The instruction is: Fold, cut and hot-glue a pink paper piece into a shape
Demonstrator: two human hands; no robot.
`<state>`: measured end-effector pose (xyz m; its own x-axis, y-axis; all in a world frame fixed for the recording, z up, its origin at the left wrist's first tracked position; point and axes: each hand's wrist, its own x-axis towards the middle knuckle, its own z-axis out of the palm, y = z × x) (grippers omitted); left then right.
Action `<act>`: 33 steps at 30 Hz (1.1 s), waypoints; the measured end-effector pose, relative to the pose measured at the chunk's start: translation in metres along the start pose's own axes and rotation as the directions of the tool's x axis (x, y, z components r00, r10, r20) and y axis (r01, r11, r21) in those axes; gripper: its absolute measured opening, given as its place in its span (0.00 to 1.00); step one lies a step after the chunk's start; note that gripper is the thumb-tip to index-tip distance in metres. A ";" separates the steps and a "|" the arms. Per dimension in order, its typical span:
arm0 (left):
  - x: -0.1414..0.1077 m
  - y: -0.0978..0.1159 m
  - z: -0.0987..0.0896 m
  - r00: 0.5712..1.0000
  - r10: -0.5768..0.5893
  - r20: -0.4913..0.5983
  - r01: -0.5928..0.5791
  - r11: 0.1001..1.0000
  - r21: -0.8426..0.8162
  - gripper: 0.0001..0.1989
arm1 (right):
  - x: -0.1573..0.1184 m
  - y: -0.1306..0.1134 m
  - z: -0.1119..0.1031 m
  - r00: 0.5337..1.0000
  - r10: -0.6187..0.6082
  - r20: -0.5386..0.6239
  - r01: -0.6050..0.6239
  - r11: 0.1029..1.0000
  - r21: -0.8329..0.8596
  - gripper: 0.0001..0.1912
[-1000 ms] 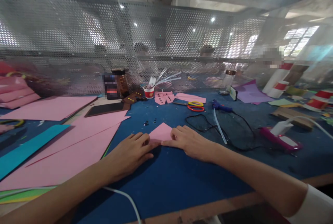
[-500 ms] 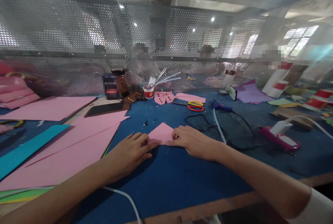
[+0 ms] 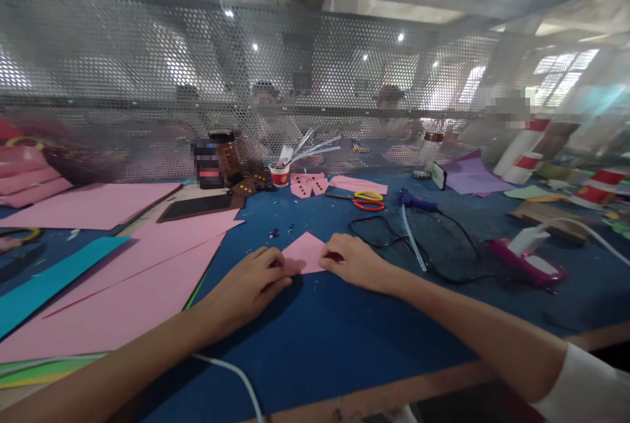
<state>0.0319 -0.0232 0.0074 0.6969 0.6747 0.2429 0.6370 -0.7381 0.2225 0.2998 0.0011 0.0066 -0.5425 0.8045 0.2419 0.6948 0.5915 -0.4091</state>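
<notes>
A small folded sheet of pink paper (image 3: 306, 252) lies on the blue tabletop, its point directed away from me. My left hand (image 3: 258, 277) is closed at the paper's left corner, the fingers curled against it. At the right corner, my right hand (image 3: 352, 262) pinches the paper between thumb and bent fingers. Just beyond the sheet are several tiny dark bits (image 3: 275, 233). Scissors with yellow and red handles (image 3: 368, 200) lie farther back, beside a pink cut-out with black dots (image 3: 309, 184).
Large pink sheets (image 3: 147, 292) and a teal strip (image 3: 59, 279) cover the left side, with a dark tablet (image 3: 194, 207) on top. A blue glue gun (image 3: 418, 202) and a magenta power strip (image 3: 526, 264) with cables lie right. A paper cup (image 3: 279, 177) stands before the perforated screen (image 3: 325, 69).
Both hands have shifted slightly along the near folded edge; the right thumb has drawn in toward the fingers at the right corner. The pink paper stays in place.
</notes>
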 end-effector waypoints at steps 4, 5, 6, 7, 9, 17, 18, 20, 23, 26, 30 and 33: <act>0.014 0.002 0.006 0.991 -0.121 -0.064 0.114 0.987 -0.110 0.18 | 0.002 -0.003 0.009 0.999 0.038 -0.029 -0.038 0.999 0.001 0.06; 0.019 0.004 0.008 0.984 -0.164 -0.075 0.154 0.981 -0.117 0.19 | 0.002 -0.003 0.009 0.999 0.035 -0.032 -0.035 0.999 -0.003 0.06; 0.024 0.005 0.010 0.977 -0.192 -0.095 0.182 0.978 -0.102 0.20 | 0.001 -0.004 0.010 0.999 0.035 -0.036 -0.035 0.999 -0.012 0.06; 0.029 0.007 0.012 0.971 -0.215 -0.103 0.207 0.975 -0.081 0.20 | 0.000 -0.005 0.010 0.999 0.037 -0.039 -0.038 0.999 -0.024 0.06; 0.036 0.010 0.015 0.956 -0.273 -0.109 0.267 0.961 -0.067 0.19 | -0.001 -0.006 0.010 0.998 0.042 -0.047 -0.044 0.998 -0.043 0.05; 0.039 0.001 0.020 0.925 -0.376 -0.059 0.368 0.922 -0.120 0.10 | -0.001 -0.006 0.005 0.999 0.044 -0.003 -0.044 0.997 -0.062 0.04; 0.039 0.000 0.019 0.924 -0.379 -0.049 0.370 0.919 -0.134 0.10 | -0.002 -0.005 0.004 0.999 0.047 0.002 -0.046 0.997 -0.061 0.04; 0.037 0.000 0.015 0.920 -0.390 -0.031 0.380 0.910 -0.164 0.11 | -0.003 -0.003 0.001 0.998 0.052 0.018 -0.051 0.997 -0.053 0.04; 0.034 0.000 0.008 0.911 -0.413 -0.003 0.405 0.894 -0.191 0.12 | -0.005 0.001 -0.005 0.997 0.061 0.047 -0.060 0.998 -0.035 0.04; 0.030 -0.002 0.002 0.905 -0.422 0.059 0.423 0.874 -0.241 0.12 | -0.007 0.004 -0.009 0.995 0.066 0.071 -0.066 0.998 -0.011 0.05; 0.027 -0.009 -0.004 0.902 -0.415 0.119 0.431 0.853 -0.294 0.11 | -0.007 0.007 -0.011 0.995 0.053 0.090 -0.056 0.998 0.024 0.06; 0.027 -0.014 -0.007 0.902 -0.408 0.141 0.432 0.854 -0.290 0.10 | -0.007 0.011 -0.012 0.994 0.032 0.101 -0.037 0.998 0.041 0.07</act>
<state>0.0394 0.0051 0.0179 0.4151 0.9097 -0.0046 0.7496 -0.3392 0.5683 0.3164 0.0027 0.0113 -0.5646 0.8137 0.1383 0.6943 0.5588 -0.4535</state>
